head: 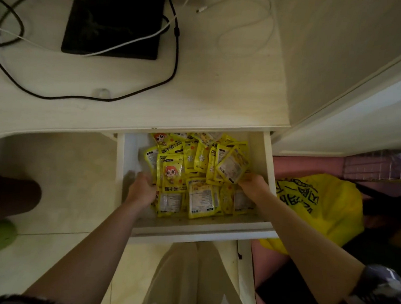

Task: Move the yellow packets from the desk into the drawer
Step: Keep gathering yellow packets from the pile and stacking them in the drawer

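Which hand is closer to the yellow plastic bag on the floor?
Right. The right hand is inside the drawer by its right wall, just across from the yellow plastic bag. The left hand is at the pile's left side, farther away.

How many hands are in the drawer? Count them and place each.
2. The left hand touches packets at the drawer's left side; the right hand holds packets at its right.

Dim, warm indoor light, soft focus throughout, wide-angle bending at the edges, and deep shadow in the lower corners.
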`<action>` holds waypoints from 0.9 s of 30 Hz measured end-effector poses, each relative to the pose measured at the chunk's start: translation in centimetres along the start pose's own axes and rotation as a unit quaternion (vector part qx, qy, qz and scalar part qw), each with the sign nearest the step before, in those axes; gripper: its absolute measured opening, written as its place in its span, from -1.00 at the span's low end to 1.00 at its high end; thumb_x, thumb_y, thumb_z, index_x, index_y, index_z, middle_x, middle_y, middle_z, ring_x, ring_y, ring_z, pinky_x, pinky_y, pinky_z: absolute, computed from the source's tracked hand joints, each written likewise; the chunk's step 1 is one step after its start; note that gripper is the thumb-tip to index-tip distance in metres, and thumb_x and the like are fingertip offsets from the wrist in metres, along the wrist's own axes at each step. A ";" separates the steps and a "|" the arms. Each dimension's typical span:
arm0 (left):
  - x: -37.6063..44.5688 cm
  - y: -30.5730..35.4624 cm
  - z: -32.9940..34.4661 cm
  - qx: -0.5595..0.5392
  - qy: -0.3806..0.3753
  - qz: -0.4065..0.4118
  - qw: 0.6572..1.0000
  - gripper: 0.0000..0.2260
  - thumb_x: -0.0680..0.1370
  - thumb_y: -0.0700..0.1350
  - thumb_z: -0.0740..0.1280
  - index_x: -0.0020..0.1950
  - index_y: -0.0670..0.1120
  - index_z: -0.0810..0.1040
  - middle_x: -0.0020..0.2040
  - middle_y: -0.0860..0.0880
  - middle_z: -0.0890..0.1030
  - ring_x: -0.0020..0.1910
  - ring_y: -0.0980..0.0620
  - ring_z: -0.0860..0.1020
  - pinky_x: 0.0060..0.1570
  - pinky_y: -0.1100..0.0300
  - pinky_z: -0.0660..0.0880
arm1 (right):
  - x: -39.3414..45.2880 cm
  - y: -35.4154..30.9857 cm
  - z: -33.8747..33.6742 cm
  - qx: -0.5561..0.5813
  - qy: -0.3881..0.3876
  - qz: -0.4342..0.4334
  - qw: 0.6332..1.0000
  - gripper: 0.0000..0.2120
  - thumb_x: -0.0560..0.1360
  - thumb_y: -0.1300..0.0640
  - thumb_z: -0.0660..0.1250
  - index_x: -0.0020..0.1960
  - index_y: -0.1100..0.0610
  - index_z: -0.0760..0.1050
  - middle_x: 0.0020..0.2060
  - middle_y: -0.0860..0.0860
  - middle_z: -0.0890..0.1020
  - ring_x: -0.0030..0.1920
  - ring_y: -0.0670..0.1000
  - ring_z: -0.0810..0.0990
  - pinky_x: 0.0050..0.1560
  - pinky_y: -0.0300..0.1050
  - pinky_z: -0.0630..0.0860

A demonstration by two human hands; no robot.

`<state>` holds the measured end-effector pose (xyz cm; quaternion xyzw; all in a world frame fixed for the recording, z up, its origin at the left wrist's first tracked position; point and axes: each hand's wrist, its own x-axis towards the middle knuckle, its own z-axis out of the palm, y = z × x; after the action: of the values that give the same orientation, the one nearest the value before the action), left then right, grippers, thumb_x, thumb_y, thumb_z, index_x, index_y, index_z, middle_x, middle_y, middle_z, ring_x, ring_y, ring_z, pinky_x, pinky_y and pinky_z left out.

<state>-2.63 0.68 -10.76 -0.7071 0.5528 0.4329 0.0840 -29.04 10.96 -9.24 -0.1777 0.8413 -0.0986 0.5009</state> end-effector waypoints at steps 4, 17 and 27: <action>-1.8 -0.9 -0.3 -0.014 0.004 0.006 1.000 -0.69 0.53 -0.16 0.31 0.25 -0.20 0.44 0.21 -0.18 0.57 0.16 -0.16 0.54 0.07 0.10 0.43 | -1.8 0.4 -0.4 -0.026 0.000 -0.031 0.999 -0.72 0.54 0.10 0.19 0.17 0.14 0.55 -0.03 0.11 0.62 -0.04 0.14 0.56 -0.13 -0.09 0.48; -11.0 -1.4 -0.9 -0.104 0.119 0.103 0.982 -0.84 0.55 -0.21 0.31 0.13 -0.15 0.54 0.04 -0.08 0.64 0.01 0.01 0.57 -0.04 0.24 0.38 | -9.9 -0.4 0.4 -0.131 0.014 -0.202 0.971 -0.66 0.58 0.16 0.13 0.34 0.18 0.35 0.01 0.16 0.61 -0.11 0.13 0.56 -0.23 -0.14 0.46; -18.9 -7.4 -1.3 -0.167 0.184 0.065 0.966 -0.81 0.55 -0.21 0.27 0.14 -0.06 0.54 -0.11 -0.07 0.64 -0.20 0.05 0.54 -0.21 0.31 0.39 | -15.5 -3.3 6.5 -0.223 -0.033 -0.340 0.913 -0.70 0.59 0.10 0.17 0.30 0.15 0.38 0.17 0.09 0.57 0.15 0.12 0.55 0.03 -0.06 0.50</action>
<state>4.06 16.11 0.73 -0.7409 0.5233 0.3863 -0.1672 -15.95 14.17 1.34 -0.5628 0.7134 -0.0667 0.4122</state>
